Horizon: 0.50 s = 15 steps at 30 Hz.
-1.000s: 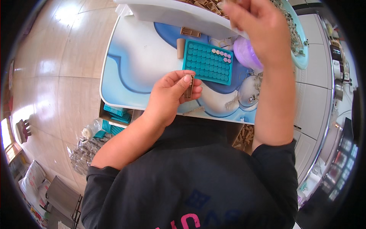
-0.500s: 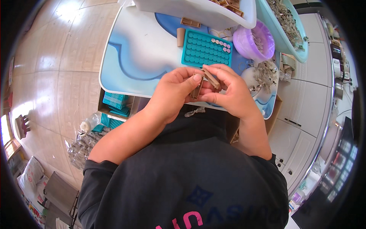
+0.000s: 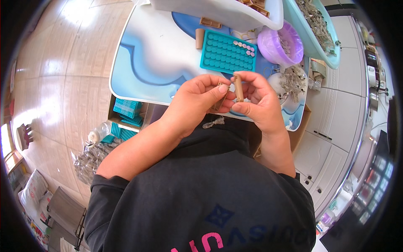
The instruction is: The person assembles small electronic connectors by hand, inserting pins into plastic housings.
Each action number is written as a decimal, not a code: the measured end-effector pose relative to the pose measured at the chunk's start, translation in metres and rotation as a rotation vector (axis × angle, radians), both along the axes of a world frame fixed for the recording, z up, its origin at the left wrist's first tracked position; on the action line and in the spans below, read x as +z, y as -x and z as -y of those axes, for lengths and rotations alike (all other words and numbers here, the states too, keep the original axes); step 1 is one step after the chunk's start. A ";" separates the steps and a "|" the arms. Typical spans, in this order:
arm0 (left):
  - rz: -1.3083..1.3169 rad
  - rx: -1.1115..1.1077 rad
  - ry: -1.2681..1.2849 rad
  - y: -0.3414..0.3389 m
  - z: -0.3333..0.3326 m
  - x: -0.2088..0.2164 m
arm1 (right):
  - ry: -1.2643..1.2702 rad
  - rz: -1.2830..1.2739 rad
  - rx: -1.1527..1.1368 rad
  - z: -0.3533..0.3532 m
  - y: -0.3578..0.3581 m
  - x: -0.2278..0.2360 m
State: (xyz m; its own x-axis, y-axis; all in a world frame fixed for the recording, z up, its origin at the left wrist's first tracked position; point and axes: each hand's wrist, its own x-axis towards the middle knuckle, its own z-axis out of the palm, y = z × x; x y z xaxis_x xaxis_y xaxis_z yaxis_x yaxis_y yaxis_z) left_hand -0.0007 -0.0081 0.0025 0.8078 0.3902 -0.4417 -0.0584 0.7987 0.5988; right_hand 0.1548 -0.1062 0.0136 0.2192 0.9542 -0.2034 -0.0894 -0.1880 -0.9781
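While the left hand (image 3: 199, 100) pinches a brown case (image 3: 218, 102), the right hand (image 3: 263, 100) grips a second case (image 3: 239, 88) just to its right, their long axes converging toward the far ends. Left fingertips (image 3: 230, 96) stand between them. Beyond lie the teal tray (image 3: 224, 54) and, to its right, the purple tub (image 3: 268, 47).

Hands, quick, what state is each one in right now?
Left hand: closed, holding a small brown case.
Right hand: closed, holding a second brown case.
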 end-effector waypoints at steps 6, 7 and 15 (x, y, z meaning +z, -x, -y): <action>-0.012 0.040 0.051 -0.002 -0.001 -0.009 | -0.107 0.678 -0.030 -0.006 0.017 0.012; -0.012 0.040 0.052 -0.001 0.000 -0.008 | -0.135 0.804 -0.017 -0.008 0.021 0.013; 0.049 0.104 0.102 -0.002 0.004 -0.005 | -0.173 0.925 -0.015 -0.011 0.025 0.009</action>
